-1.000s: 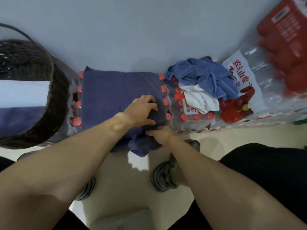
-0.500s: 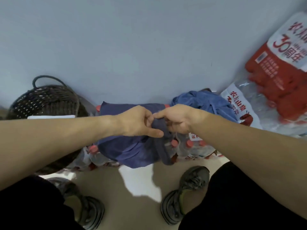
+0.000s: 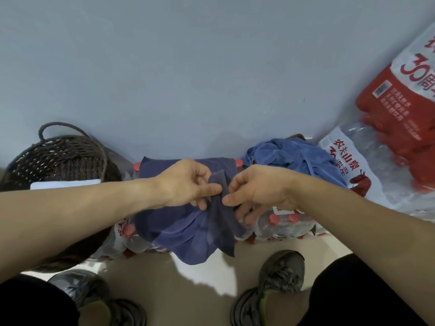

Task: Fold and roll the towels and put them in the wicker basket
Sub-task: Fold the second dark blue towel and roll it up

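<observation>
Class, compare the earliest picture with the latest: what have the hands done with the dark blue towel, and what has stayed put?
Both hands, left and right, lifted a corner of the dark blue towel off the bottle pack and now pinch it together. The basket and light blue towel stayed put.

Below me my two grey shoes (image 3: 280, 274) stand on the pale floor (image 3: 164, 276), shrink-wrapped packs of red-capped water bottles (image 3: 280, 222) line the foot of the blue-grey wall (image 3: 188, 67), and a larger red-and-white pack (image 3: 404, 95) leans at my right.
</observation>
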Tool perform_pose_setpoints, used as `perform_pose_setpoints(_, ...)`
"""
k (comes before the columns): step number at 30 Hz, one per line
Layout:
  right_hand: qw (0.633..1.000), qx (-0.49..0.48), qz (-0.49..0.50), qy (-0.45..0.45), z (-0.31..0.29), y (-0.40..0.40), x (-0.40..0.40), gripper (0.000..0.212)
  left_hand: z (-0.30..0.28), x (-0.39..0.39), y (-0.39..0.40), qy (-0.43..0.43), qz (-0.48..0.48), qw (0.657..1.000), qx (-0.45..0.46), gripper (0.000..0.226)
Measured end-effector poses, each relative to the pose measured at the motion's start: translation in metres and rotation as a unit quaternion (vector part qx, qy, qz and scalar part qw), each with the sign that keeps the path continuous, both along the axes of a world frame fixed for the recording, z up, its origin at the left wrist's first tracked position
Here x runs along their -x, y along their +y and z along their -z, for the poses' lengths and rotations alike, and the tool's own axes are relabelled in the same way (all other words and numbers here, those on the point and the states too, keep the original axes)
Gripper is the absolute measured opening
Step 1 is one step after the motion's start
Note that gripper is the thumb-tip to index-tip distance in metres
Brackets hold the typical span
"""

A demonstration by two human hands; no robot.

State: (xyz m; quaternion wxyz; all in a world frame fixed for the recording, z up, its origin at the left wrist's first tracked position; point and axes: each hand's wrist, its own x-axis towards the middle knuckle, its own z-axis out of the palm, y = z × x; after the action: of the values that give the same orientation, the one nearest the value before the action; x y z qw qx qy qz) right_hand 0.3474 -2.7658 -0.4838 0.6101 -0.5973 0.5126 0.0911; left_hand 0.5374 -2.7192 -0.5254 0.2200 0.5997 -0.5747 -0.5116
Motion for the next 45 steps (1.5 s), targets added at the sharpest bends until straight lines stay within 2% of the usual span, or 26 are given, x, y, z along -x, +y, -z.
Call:
perform_pose_setpoints(4, 0.999, 0.014, -0.017, 0.033, 0.005, 0.005, -0.003, 0.014, 0.001, 0.000, -0.003, 0.040, -0.051, 0.998, -0.003, 0.027)
perform_pose_setpoints(8, 0.998, 0.030, 0.062, -0.008, 0.008, 0.008, -0.010, 0.010, 0.001, 0.002, -0.003, 0.075, -0.108, 0.991, -0.031, 0.029)
perform_pose_setpoints(11, 0.984, 0.039, 0.150, -0.085, 0.001, 0.007, -0.013, 0.004, -0.003, 0.003, -0.001, 0.097, -0.151, 0.981, -0.076, 0.060)
perform_pose_setpoints(13, 0.967, 0.017, 0.212, -0.142, -0.002, 0.006, -0.016, 0.007, -0.007, 0.002, 0.000, 0.100, -0.144, 0.984, -0.045, 0.070)
perform_pose_setpoints(16, 0.939, -0.036, 0.273, -0.204, -0.005, 0.005, -0.022, 0.008, -0.011, 0.002, 0.002, 0.133, -0.093, 0.987, 0.007, 0.057)
perform_pose_setpoints(18, 0.920, -0.056, 0.314, -0.229, -0.004, 0.004, -0.025, 0.014, -0.010, 0.000, 0.002, 0.142, -0.095, 0.985, 0.022, 0.054)
perform_pose_setpoints(20, 0.900, -0.056, 0.360, -0.237, -0.001, 0.002, -0.027, 0.030, -0.010, -0.003, 0.002, 0.143, -0.095, 0.985, 0.025, 0.054)
perform_pose_setpoints(22, 0.892, -0.047, 0.375, -0.246, -0.001, 0.000, -0.027, 0.031, -0.011, -0.005, 0.001, 0.156, -0.084, 0.984, 0.022, 0.052)
perform_pose_setpoints(24, 0.907, -0.025, 0.350, -0.235, -0.002, -0.002, -0.025, 0.028, -0.012, -0.006, 0.001, 0.163, -0.100, 0.981, 0.041, 0.037)
perform_pose_setpoints(27, 0.955, 0.112, 0.236, -0.144, -0.002, -0.007, -0.021, 0.026, -0.015, -0.003, 0.002, 0.167, -0.123, 0.977, 0.056, 0.018)
perform_pose_setpoints(29, 0.954, 0.222, 0.161, -0.121, -0.004, -0.008, -0.021, 0.019, -0.020, -0.002, 0.003, 0.163, -0.118, 0.978, 0.054, 0.017)
perform_pose_setpoints(31, 0.946, 0.272, 0.100, -0.149, -0.009, -0.007, -0.022, 0.014, -0.025, -0.003, 0.003, 0.151, -0.112, 0.981, 0.057, 0.023)
perform_pose_setpoints(34, 0.949, 0.236, 0.058, -0.203, -0.013, -0.008, -0.019, 0.021, -0.029, -0.003, 0.002, 0.149, -0.115, 0.980, 0.058, 0.032)
perform_pose_setpoints(37, 0.958, 0.131, 0.067, -0.247, -0.013, -0.012, -0.015, 0.036, -0.029, -0.003, 0.000, 0.189, -0.122, 0.974, 0.039, 0.033)
perform_pose_setpoints(43, 0.963, 0.009, 0.032, -0.267, -0.011, -0.020, -0.007, 0.051, -0.027, -0.004, 0.001, 0.179, -0.145, 0.973, 0.018, 0.047)
perform_pose_setpoints(45, 0.966, -0.004, 0.034, -0.256, -0.008, -0.020, -0.007, 0.046, -0.028, -0.005, 0.001, 0.182, -0.139, 0.973, -0.002, 0.054)
